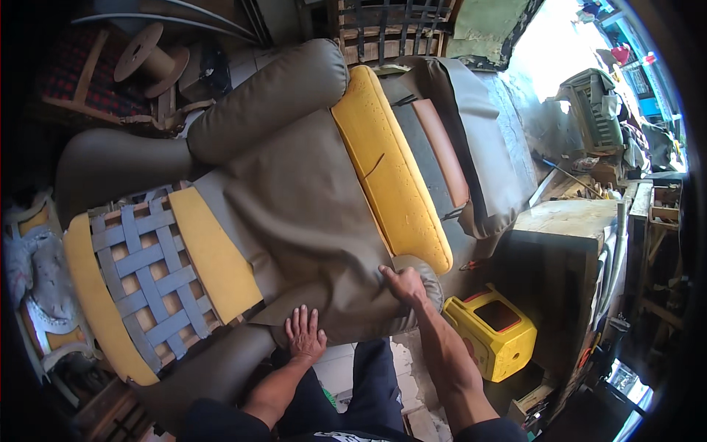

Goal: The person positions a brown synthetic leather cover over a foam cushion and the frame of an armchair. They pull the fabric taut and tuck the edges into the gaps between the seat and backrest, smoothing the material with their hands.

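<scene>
A sofa in the middle of the view is partly covered in brown leatherette (287, 191), which lies wrinkled over its seat. My left hand (304, 337) rests on the near edge of this sheet, palm down with fingers apart. Farther right, my right hand (404, 284) is closed on a fold of the leatherette, thumb uppermost, beside the padded near arm (421, 278). A yellow foam pad (390, 166) runs along the right side of the sheet. At the left, grey woven webbing (151, 276) shows between two yellow foam strips (210, 247).
A yellow plastic stool (508, 335) lies on its side by my right forearm. Behind the foam are a tan padded strip (440, 151) and more brown leatherette (479, 140). A wooden cabinet (563, 228) stands at the right. A cable spool (151, 60) sits at the far left.
</scene>
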Action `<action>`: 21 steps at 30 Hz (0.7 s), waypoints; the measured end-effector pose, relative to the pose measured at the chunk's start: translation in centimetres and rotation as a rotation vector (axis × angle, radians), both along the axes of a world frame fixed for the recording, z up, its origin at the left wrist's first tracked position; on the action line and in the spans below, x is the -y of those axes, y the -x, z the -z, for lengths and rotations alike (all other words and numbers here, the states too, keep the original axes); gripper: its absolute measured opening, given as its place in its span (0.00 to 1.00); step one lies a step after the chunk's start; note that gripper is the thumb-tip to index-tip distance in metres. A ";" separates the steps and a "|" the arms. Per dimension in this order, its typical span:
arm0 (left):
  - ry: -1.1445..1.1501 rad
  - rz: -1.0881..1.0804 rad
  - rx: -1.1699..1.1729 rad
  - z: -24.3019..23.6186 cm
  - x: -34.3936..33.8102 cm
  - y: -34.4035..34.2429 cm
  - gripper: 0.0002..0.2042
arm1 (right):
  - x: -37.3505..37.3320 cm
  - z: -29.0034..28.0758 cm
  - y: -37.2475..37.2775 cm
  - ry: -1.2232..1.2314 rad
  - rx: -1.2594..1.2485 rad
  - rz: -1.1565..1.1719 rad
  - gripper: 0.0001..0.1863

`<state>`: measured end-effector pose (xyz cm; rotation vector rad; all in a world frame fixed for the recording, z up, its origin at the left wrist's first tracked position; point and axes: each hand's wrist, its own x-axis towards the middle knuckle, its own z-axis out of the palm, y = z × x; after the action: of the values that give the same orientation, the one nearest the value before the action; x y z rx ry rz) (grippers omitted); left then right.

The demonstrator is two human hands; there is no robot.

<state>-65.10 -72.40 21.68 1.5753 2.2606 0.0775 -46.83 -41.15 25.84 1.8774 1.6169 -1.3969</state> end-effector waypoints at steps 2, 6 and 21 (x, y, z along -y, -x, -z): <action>0.007 -0.009 0.014 0.3 0.1 -0.2 0.37 | 0.0 0.4 -0.1 0.006 0.009 -0.015 0.39; 0.003 -0.007 0.018 0.4 0.0 -0.4 0.38 | -0.1 0.6 -0.5 -0.001 -0.001 -0.030 0.40; -0.007 -0.010 0.005 0.6 0.4 -0.6 0.37 | 0.3 1.4 -0.9 0.010 -0.022 -0.003 0.42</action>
<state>-64.54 -72.78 21.04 1.5658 2.2669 0.0927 -45.93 -41.44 24.48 1.8594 1.6198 -1.4264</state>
